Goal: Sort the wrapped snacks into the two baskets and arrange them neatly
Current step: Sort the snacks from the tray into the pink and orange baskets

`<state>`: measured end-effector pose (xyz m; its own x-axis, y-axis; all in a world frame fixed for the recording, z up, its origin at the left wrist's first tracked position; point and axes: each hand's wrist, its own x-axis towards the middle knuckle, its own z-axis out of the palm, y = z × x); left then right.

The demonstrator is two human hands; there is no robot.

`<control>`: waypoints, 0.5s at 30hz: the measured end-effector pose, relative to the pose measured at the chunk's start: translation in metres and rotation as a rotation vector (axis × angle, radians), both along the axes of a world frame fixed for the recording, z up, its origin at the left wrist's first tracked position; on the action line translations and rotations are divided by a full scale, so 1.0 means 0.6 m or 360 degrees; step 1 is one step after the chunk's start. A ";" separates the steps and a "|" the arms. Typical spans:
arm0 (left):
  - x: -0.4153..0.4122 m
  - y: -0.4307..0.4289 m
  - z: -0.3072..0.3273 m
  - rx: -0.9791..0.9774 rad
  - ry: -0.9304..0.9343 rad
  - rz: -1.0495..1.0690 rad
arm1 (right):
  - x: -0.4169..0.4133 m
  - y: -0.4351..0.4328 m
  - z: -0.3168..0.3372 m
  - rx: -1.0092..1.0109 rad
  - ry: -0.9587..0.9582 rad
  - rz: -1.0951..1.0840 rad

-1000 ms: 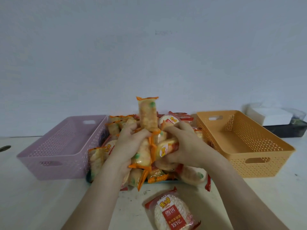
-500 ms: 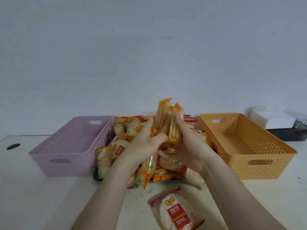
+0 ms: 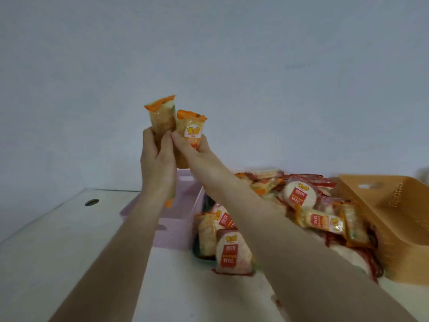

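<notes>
My left hand (image 3: 157, 163) and my right hand (image 3: 192, 149) together hold a bunch of orange-wrapped snacks (image 3: 171, 122) upright, high above the purple basket (image 3: 171, 228). My left hand grips the left packet and my right hand grips the labelled packet beside it. My arms hide most of the purple basket, and what it holds is out of sight. A pile of wrapped snacks (image 3: 299, 212), some orange-edged and some red-labelled, lies between the purple basket and the orange basket (image 3: 394, 217) at the right.
A red-labelled round snack (image 3: 232, 254) stands at the near edge of the pile. The white table (image 3: 58, 252) stretches to the left, with a round hole (image 3: 92, 202) near its far edge. A plain wall is behind.
Both hands rose with the orange packets and moved left, from over the pile to above the purple basket. The view swung left, so the orange basket now sits at the right edge.
</notes>
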<state>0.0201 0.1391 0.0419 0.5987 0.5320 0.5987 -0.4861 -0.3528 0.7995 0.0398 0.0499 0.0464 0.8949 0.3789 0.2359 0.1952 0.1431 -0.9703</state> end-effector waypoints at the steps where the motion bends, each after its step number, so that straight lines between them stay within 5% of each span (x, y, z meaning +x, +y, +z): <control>1: 0.009 0.028 -0.008 0.0034 0.0101 -0.0020 | 0.008 0.019 -0.003 -0.0188 -0.0051 -0.0058; 4: 0.026 0.091 -0.050 0.0227 0.0673 -0.0021 | 0.040 0.035 -0.039 -0.0976 -0.0152 -0.0170; 6: 0.021 0.112 -0.081 0.0363 0.0938 0.0053 | 0.033 0.008 -0.052 -0.1189 -0.0135 -0.0204; 11: -0.021 0.098 -0.098 0.0360 0.0464 0.0208 | 0.020 -0.098 -0.071 -0.0975 -0.0090 -0.0291; 15: -0.059 0.041 -0.099 0.0728 0.0597 -0.0168 | 0.003 -0.162 -0.077 -0.1674 -0.0273 -0.0144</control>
